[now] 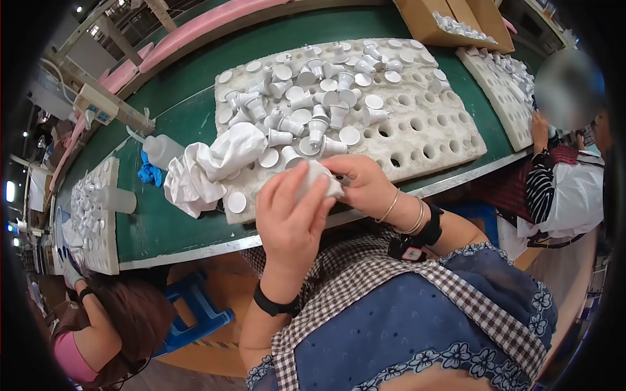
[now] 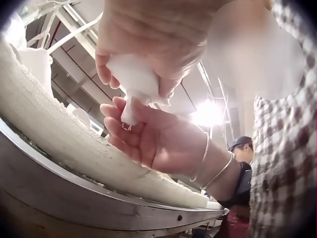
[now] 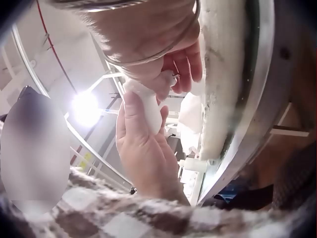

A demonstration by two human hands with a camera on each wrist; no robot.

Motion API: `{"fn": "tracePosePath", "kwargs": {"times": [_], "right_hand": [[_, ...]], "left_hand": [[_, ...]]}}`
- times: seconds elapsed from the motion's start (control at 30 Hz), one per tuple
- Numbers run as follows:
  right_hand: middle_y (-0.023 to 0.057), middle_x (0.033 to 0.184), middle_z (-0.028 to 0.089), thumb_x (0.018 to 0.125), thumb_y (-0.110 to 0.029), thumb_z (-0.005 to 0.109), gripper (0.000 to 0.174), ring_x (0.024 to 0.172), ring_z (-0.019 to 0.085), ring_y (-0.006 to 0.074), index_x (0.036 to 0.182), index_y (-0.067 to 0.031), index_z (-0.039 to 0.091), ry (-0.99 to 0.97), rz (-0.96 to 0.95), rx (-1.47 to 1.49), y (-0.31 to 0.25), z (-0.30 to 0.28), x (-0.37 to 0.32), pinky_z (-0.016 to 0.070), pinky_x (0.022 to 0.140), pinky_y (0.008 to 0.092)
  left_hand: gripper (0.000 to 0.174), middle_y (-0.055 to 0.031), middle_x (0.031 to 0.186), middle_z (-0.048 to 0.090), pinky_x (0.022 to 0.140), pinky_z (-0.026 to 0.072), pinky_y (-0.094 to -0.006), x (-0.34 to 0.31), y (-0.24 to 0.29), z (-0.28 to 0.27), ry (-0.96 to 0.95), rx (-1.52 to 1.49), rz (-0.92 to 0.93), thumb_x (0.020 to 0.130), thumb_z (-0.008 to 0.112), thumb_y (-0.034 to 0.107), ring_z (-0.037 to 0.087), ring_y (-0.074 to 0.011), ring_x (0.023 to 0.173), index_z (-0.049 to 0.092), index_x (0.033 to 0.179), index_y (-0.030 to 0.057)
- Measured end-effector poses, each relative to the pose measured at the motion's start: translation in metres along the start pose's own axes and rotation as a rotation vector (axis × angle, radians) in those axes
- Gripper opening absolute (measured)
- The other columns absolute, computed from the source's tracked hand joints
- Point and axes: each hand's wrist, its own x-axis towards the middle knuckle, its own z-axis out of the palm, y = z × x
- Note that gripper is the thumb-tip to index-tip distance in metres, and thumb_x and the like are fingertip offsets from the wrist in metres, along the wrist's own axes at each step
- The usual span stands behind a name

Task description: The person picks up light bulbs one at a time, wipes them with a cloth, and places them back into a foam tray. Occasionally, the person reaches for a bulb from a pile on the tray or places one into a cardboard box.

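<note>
Over the front edge of the pitted block, my left hand (image 1: 287, 212) holds a white cloth (image 1: 331, 184) around the wide end of a white spotlight bulb. My right hand (image 1: 366, 186) grips the bulb's narrow end from the other side. In the left wrist view the bulb's neck (image 2: 130, 113) points down, with two small metal pins at its tip beside the right fingers. Most of the bulb's body is hidden by cloth and fingers. From the right wrist view, the left thumb (image 3: 132, 111) presses along the white cloth.
Many similar white bulbs (image 1: 319, 124) lie loose or sit in holes on the white block (image 1: 450, 133). A crumpled white cloth (image 1: 195, 176), a squeeze bottle (image 1: 162, 151) and a blue glove (image 1: 150, 173) lie at its left. People sit on both sides; a carton (image 1: 450, 23) stands behind.
</note>
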Motion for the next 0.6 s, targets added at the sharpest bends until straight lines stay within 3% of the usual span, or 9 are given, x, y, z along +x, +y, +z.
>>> {"fn": "tracePosePath", "kwargs": {"times": [0.1,0.13,0.23,0.3,0.37,0.4,0.43,0.47,0.6], "right_hand": [[0.011,0.092,0.067,0.075,-0.003,0.07,0.033,0.081,0.064,0.0236,0.108,-0.0034,0.065,-0.092,0.008,-0.125,-0.009,-0.003,0.005,0.0505,0.074,0.0316],[0.0101,0.087,0.066,0.075,-0.003,0.07,0.03,0.078,0.063,0.0253,0.105,-0.0041,0.066,-0.023,-0.122,-0.15,-0.003,0.002,0.005,0.0504,0.071,0.0331],[0.0098,0.085,0.065,0.074,-0.004,0.07,0.03,0.078,0.062,0.0258,0.103,-0.0045,0.066,-0.003,-0.07,-0.133,-0.003,0.005,0.007,0.0506,0.07,0.0342],[0.0098,0.085,0.065,0.074,-0.005,0.071,0.03,0.079,0.062,0.026,0.104,-0.0049,0.066,-0.017,-0.124,-0.171,0.01,0.005,0.007,0.0507,0.07,0.0345],[0.0098,0.086,0.066,0.074,-0.005,0.071,0.03,0.08,0.062,0.0263,0.104,-0.0053,0.066,-0.032,-0.19,-0.213,0.013,0.005,0.006,0.0509,0.07,0.0347],[0.01,0.086,0.066,0.074,-0.006,0.071,0.03,0.081,0.062,0.027,0.103,-0.0056,0.067,-0.027,-0.116,-0.159,0.007,0.006,0.005,0.0508,0.071,0.0351],[0.0103,0.087,0.066,0.073,-0.006,0.07,0.03,0.082,0.062,0.0277,0.103,-0.0059,0.067,-0.021,-0.042,-0.105,0.005,0.006,0.004,0.0507,0.072,0.0355],[0.0108,0.088,0.066,0.073,-0.006,0.07,0.03,0.082,0.062,0.029,0.103,-0.0063,0.067,-0.013,-0.154,-0.196,0.006,0.005,0.004,0.0505,0.073,0.036],[0.0111,0.09,0.066,0.071,-0.005,0.071,0.031,0.083,0.062,0.0305,0.102,-0.0062,0.067,-0.014,-0.111,-0.16,0.003,0.006,0.006,0.05,0.073,0.0379]], "left_hand": [[0.03,-0.0151,0.119,0.06,0.086,0.0458,-0.0429,-0.006,-0.022,0.001,0.054,0.063,-0.215,0.078,0.073,0.015,0.056,-0.0345,0.102,0.069,0.106,0.0062],[0.029,-0.016,0.119,0.06,0.087,0.0452,-0.0443,-0.009,-0.026,-0.001,0.102,0.044,-0.268,0.079,0.072,0.016,0.056,-0.0354,0.102,0.069,0.106,0.0051],[0.03,-0.0158,0.12,0.059,0.088,0.0444,-0.045,-0.009,-0.017,-0.005,0.13,-0.003,-0.17,0.078,0.073,0.017,0.056,-0.0353,0.102,0.069,0.105,0.0053],[0.029,-0.0137,0.123,0.058,0.09,0.0434,-0.0445,-0.003,0.0,-0.003,-0.077,-0.002,0.014,0.076,0.075,0.019,0.054,-0.0337,0.106,0.071,0.104,0.0114],[0.028,-0.0133,0.123,0.058,0.09,0.0434,-0.0444,-0.004,-0.007,0.004,-0.076,0.021,0.008,0.077,0.074,0.018,0.053,-0.0336,0.107,0.071,0.104,0.012],[0.028,-0.0133,0.123,0.058,0.09,0.0434,-0.0444,-0.005,-0.015,0.006,-0.074,0.022,0.009,0.077,0.074,0.018,0.053,-0.0336,0.107,0.071,0.104,0.012],[0.028,-0.0133,0.122,0.058,0.089,0.0434,-0.0444,-0.006,-0.026,0.007,-0.025,0.071,-0.09,0.077,0.073,0.018,0.053,-0.0337,0.107,0.071,0.105,0.0113],[0.028,-0.0133,0.122,0.058,0.089,0.0434,-0.0444,-0.006,-0.033,0.007,0.022,0.117,-0.189,0.078,0.073,0.017,0.053,-0.0338,0.107,0.071,0.105,0.0106],[0.026,-0.0133,0.121,0.058,0.089,0.0431,-0.0433,-0.002,-0.016,-0.004,0.067,0.049,-0.119,0.08,0.071,0.016,0.053,-0.0345,0.106,0.071,0.105,0.0094]]}}
